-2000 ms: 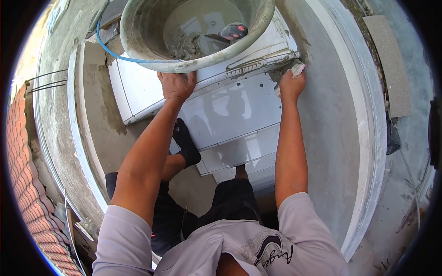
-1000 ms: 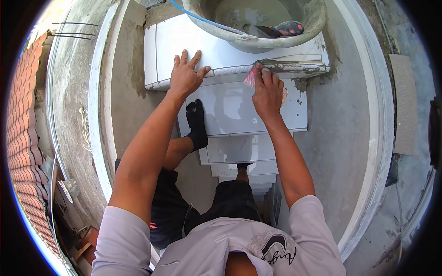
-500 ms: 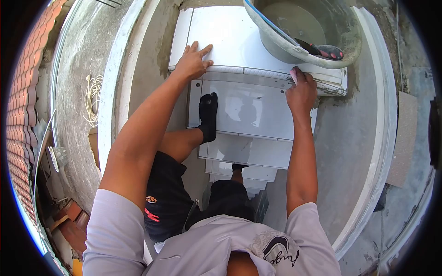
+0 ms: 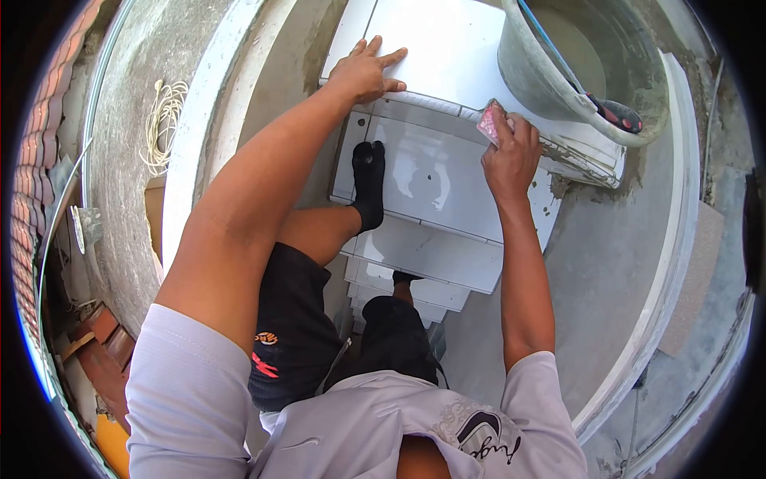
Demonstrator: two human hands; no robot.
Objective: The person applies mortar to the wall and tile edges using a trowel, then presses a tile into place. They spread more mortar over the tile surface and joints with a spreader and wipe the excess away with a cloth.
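Observation:
My left hand lies on the top white-tiled step near its front edge, fingers spread and nothing held. My right hand pinches a flat pink-and-white pad that looks like a sponge. The pad is against the front edge of the same step, left of the rougher, grout-smeared corner. Behind that hand stands a grey bucket with cloudy liquid at its bottom. A tool with a black and pink handle rests across the bucket's rim.
Lower tiled steps descend toward me, with small dark spots on the nearest tread. My foot in a black sock is on that tread. Low grey walls flank the stairs. A coiled pale cable lies beyond the left wall.
My right hand has slid left along the step's edge with the pad, which now shows more fully. The left hand stays at about the same place on the tile. The view has shifted slightly.

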